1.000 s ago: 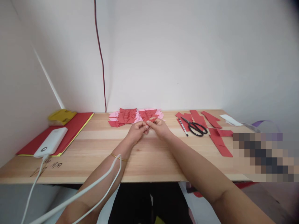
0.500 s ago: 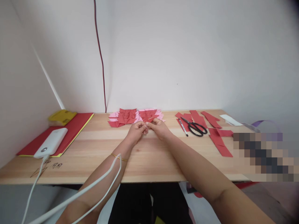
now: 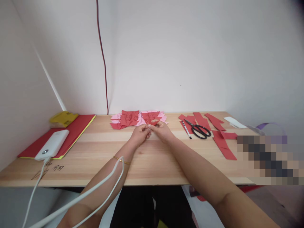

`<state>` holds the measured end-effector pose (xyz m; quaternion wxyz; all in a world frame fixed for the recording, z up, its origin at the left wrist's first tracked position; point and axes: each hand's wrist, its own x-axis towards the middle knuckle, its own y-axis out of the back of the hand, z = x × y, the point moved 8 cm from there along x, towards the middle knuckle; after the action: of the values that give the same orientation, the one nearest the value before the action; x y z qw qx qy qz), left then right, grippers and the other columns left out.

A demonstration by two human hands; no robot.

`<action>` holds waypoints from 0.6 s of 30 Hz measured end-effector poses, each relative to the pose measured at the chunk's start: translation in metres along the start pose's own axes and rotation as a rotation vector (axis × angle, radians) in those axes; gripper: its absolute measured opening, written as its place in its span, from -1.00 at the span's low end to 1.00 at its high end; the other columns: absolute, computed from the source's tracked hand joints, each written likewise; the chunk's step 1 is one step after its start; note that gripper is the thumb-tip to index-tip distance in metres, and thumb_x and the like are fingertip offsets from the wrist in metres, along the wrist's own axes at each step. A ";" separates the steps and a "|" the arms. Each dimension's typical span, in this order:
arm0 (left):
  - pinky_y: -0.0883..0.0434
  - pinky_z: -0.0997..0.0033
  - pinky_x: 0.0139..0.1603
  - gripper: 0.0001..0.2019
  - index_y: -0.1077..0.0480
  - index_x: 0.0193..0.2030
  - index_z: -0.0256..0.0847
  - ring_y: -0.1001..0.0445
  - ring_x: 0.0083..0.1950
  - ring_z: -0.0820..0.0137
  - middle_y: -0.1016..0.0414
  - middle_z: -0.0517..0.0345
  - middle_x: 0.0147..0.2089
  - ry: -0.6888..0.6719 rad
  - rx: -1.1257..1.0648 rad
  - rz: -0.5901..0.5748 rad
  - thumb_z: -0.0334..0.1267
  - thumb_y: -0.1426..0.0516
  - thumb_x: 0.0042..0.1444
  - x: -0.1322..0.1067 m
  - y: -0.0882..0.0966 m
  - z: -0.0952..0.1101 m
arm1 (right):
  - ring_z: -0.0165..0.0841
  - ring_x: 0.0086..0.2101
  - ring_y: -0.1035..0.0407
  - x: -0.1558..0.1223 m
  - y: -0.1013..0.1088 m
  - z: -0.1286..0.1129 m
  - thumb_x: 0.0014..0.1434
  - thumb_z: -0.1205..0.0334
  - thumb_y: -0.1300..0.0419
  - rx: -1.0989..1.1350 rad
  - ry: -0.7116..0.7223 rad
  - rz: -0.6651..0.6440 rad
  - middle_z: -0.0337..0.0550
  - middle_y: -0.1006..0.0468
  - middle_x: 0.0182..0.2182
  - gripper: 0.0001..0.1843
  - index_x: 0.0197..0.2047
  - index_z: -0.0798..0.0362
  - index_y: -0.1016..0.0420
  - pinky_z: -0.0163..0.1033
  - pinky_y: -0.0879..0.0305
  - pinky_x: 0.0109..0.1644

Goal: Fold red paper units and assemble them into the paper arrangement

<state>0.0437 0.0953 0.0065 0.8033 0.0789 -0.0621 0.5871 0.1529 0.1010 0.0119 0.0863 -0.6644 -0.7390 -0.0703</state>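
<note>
My left hand (image 3: 140, 134) and my right hand (image 3: 161, 129) meet above the middle of the table, both with fingers pinched. Between their fingertips is a small piece of folded red paper (image 3: 153, 123), mostly hidden by the fingers. Just beyond them lie rows of folded paper pieces, red ones (image 3: 129, 118) and pink ones (image 3: 115, 117), with pointed ends. Part of these rows is covered by my hands.
Black-handled scissors (image 3: 199, 130), a pen (image 3: 186, 129) and red paper strips (image 3: 224, 145) lie on the right. At left, a white power bank (image 3: 52, 145) and a yellow packet (image 3: 63, 119) rest on red sheets (image 3: 32, 148). A white cable (image 3: 95, 183) crosses my left forearm.
My fingers have shifted very slightly around the red paper, and more of its red surface shows near the right fingertips. Everything else stays in place.
</note>
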 end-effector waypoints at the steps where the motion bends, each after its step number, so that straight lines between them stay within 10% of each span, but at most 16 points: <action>1: -0.23 0.52 -0.49 -0.79 -0.36 -0.45 -0.27 -0.28 -0.57 0.56 -0.38 0.22 -0.55 0.005 0.010 -0.006 -0.15 -0.20 -0.01 0.000 -0.001 0.000 | -0.38 -0.46 -0.32 -0.001 -0.001 0.000 -0.13 -0.13 -0.31 0.010 -0.014 -0.008 -0.27 -0.44 -0.54 -0.60 -0.40 0.03 -0.41 -0.25 -0.28 -0.31; 18: -0.37 0.48 -0.39 -0.69 -0.31 -0.45 -0.26 -0.30 -0.50 0.55 -0.31 0.32 -0.54 0.074 -0.278 0.125 -0.19 -0.33 -0.24 0.000 0.010 0.004 | -0.48 -0.51 -0.13 0.001 0.003 -0.009 0.01 -0.04 -0.21 -0.081 0.084 -0.007 -0.36 -0.26 -0.57 -0.66 -0.50 0.03 -0.23 -0.35 -0.09 -0.41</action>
<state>0.0343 0.0970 0.0113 0.7700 -0.0586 -0.1179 0.6243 0.1557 0.0998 0.0209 0.0900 -0.6611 -0.7337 -0.1286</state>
